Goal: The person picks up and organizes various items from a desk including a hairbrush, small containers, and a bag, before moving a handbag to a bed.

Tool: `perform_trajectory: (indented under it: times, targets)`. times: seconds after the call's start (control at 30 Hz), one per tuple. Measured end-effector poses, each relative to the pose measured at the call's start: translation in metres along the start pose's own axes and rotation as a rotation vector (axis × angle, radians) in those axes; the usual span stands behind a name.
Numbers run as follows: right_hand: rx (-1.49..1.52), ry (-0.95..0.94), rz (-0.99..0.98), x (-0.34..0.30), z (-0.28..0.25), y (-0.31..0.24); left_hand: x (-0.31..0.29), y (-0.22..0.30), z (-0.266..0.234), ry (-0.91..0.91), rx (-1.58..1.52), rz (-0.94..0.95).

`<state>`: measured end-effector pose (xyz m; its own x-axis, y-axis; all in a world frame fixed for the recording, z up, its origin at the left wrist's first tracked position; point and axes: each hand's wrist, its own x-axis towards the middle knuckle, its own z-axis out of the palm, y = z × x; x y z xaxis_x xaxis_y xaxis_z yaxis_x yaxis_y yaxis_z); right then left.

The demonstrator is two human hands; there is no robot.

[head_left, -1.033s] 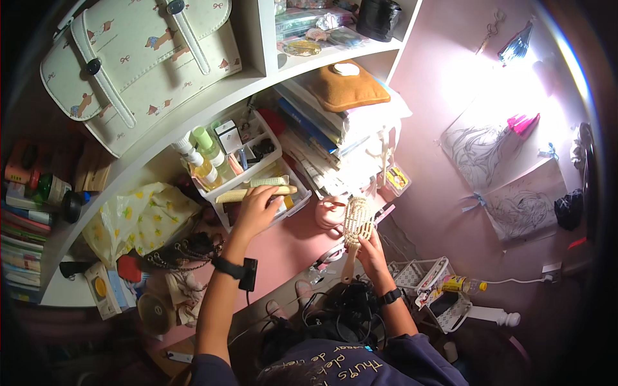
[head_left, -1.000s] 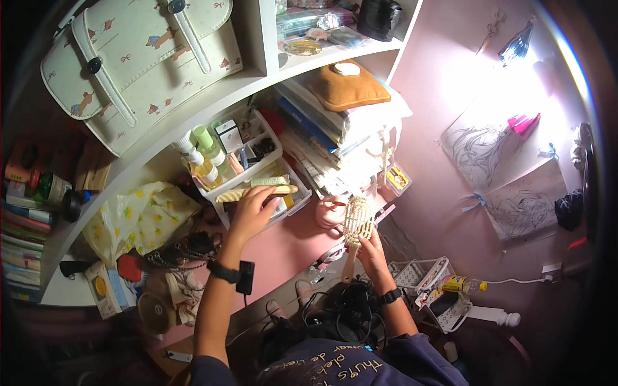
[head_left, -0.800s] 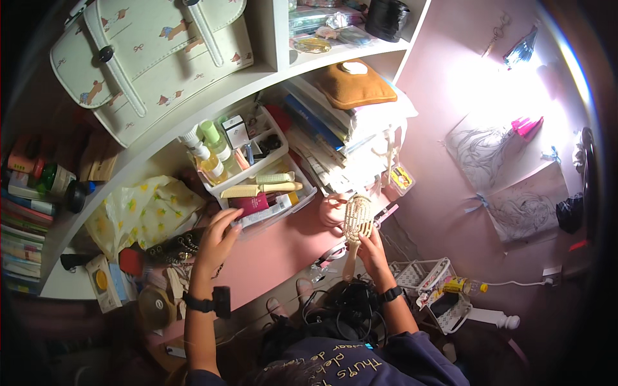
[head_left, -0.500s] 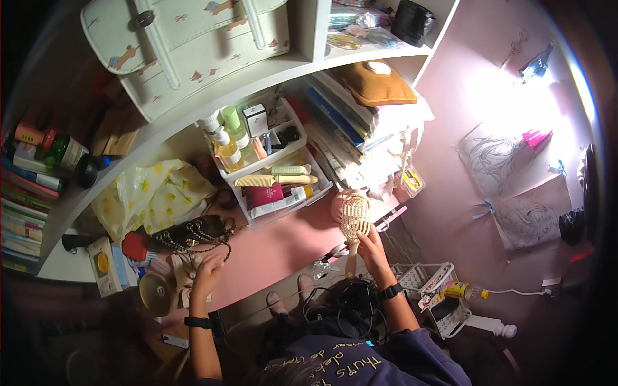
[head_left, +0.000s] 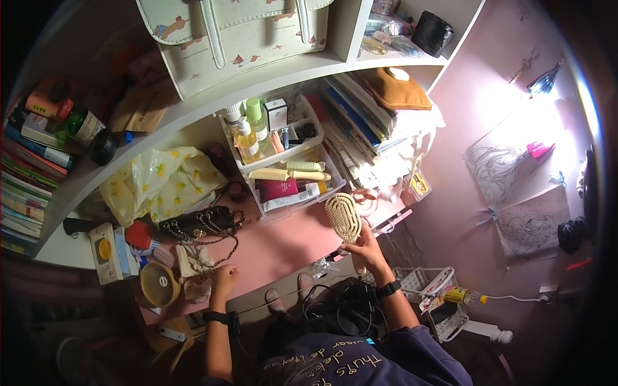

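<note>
My right hand (head_left: 365, 249) is wrapped round the handle of a cream vented hairbrush (head_left: 344, 219), its oval slotted head pointing up and away over the desk's front edge. My left hand (head_left: 225, 280) is curled closed at the front edge of the pink desk (head_left: 277, 248); whatever its fingers may hold is hidden. Close to that hand lie crumpled tissues (head_left: 194, 262) and a black bag (head_left: 196, 223) with a chain strap. Behind the brush, a white organizer (head_left: 302, 204) holds a yellow comb (head_left: 277, 175), a magenta packet (head_left: 278, 188), tubes and bottles.
A stack of papers and books (head_left: 351, 138) stands right of the organizer, a brown pouch (head_left: 391, 90) on top. A lemon-patterned plastic bag (head_left: 161, 183) and a round container (head_left: 159, 284) sit at left. The shelf above carries a white satchel (head_left: 251, 45). A white cart (head_left: 444, 309) stands at right.
The hairbrush has tilted left and come nearer its base in my right hand's grip. My left hand has drawn back right, away from the chain and tissues, and curled closed. The view has shifted slightly.
</note>
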<state>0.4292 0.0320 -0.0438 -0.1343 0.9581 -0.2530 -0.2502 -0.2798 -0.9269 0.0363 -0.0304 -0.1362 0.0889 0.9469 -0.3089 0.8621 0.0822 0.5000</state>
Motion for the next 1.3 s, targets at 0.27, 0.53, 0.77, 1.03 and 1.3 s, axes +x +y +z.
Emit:
perform_trajectory:
  times: [0.27,0.53,0.77,1.03,1.3]
  targets:
    - [-0.522,0.026,-0.344,0.017,-0.006,-0.041,0.036,0.083,-0.066,0.331,-0.373,0.360]
    - [-1.267,-0.034,-0.284,0.078,0.044,-0.097,0.086,0.160,-0.103,0.423,-0.024,0.598]
    - [-1.464,-0.212,-0.211,0.122,0.058,-0.092,0.134,0.165,-0.075,0.483,0.191,0.537]
    - [-1.340,-0.266,-0.288,0.154,0.074,-0.078,0.130,0.159,-0.074,0.431,0.054,0.557]
    - [-1.410,-0.284,-0.437,0.186,0.089,-0.042,0.122,0.159,-0.078,0.464,-0.054,0.608]
